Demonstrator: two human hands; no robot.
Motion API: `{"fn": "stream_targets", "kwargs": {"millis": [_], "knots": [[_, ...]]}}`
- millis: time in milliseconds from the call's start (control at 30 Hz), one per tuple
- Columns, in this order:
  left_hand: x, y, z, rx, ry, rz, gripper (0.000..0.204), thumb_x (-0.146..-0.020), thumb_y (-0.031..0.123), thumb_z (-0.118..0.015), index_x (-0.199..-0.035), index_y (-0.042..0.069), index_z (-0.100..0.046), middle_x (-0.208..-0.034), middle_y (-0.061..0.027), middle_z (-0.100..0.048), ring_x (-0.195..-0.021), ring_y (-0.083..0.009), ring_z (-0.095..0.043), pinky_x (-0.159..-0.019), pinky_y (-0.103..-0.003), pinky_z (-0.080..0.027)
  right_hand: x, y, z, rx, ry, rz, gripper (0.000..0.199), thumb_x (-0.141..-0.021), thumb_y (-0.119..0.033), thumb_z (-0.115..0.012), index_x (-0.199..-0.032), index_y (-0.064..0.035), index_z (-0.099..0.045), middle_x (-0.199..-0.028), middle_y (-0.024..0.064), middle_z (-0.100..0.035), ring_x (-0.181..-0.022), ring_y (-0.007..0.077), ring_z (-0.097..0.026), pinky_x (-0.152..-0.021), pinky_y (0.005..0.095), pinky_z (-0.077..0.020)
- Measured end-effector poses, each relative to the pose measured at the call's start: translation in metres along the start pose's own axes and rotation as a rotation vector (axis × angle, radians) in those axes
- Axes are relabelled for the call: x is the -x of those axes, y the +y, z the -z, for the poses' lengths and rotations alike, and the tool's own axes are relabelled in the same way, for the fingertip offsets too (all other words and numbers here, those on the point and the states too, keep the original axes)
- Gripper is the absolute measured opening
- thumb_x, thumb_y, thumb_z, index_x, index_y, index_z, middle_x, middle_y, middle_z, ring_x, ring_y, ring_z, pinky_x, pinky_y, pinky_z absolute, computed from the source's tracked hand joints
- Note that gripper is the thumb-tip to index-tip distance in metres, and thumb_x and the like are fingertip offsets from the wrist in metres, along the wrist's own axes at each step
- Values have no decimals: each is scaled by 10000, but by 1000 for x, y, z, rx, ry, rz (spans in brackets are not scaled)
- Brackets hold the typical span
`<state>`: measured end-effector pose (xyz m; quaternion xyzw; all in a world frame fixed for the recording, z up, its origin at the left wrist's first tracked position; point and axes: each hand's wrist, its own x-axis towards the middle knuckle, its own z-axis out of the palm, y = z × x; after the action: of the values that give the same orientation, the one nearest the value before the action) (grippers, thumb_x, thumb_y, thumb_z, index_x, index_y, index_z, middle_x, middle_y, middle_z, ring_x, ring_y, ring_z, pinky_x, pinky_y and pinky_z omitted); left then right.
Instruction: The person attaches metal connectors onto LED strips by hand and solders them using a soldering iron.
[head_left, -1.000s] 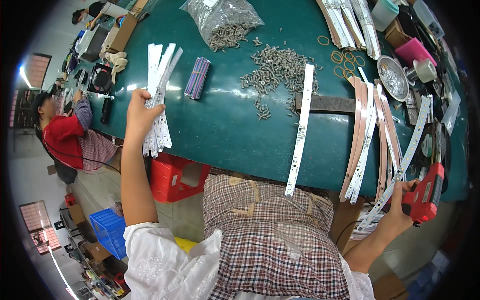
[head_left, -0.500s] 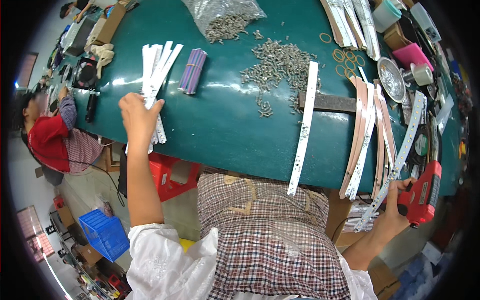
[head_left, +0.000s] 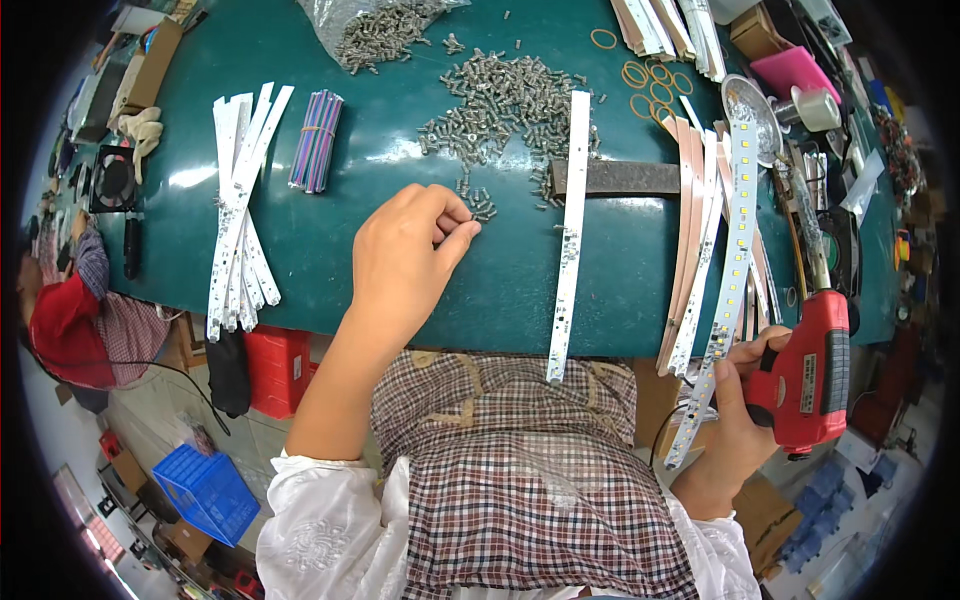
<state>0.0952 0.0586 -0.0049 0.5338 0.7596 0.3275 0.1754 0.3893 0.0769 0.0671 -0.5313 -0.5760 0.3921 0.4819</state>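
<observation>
LED strip (head_left: pixel 737 210) slants over near edge of green tabletop (head_left: pixel 315 255); blue crate (head_left: pixel 207 497) on floor, co-worker (head_left: pixel 72 335) at left. Left hand (head_left: pixel 410 245) extends forward, fingers curled, beside small metal parts (head_left: pixel 505 105); cannot tell if pinching any. Right hand (head_left: pixel 742 425) grips red tool (head_left: pixel 806 380) and strip, well apart from left.

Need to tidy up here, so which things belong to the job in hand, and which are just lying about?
Part of the job, it seems:
light strip, red gun-shaped tool (right hand)
small metal parts (by the left hand)
white strip across the dark bar

Apparently lying about:
fan
glove
blue crate
red stool
</observation>
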Motion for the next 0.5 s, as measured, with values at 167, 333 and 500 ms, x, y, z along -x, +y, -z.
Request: {"fn": "stream_targets", "kwargs": {"millis": [167, 333, 500], "knots": [[-3, 7, -8, -19, 11, 12, 121, -755, 57, -759, -819, 48, -657, -775, -30, -609, -651, -137, -569, -605, -276, -469, -1, 1, -5, -3, -17, -37, 566, -721, 216, -635, -1220, 7, -467, -1111, 84, -506, -923, 127, -568, -801, 260, -496], [-13, 20, -29, 3, 66, -187, 134, -732, 56, -774, -835, 77, -691, -756, -27, -593, -697, -165, -604, -622, -294, -489, -1, -9, -18, 8, -56, -142, 557, -718, 189, -659, -1205, -8, -473, -1084, 84, -520, -870, 126, -576, -742, 251, -498], [-25, 17, -47, -40, 36, -235, 140, -722, 67, -778, -830, 81, -689, -768, -24, -600, -723, -176, -602, -642, -309, -489, -1, -9, -20, 48, -120, -186, 578, -700, 202, -664, -1202, -7, -469, -1092, 89, -521, -878, 133, -585, -742, 253, -506]]}}
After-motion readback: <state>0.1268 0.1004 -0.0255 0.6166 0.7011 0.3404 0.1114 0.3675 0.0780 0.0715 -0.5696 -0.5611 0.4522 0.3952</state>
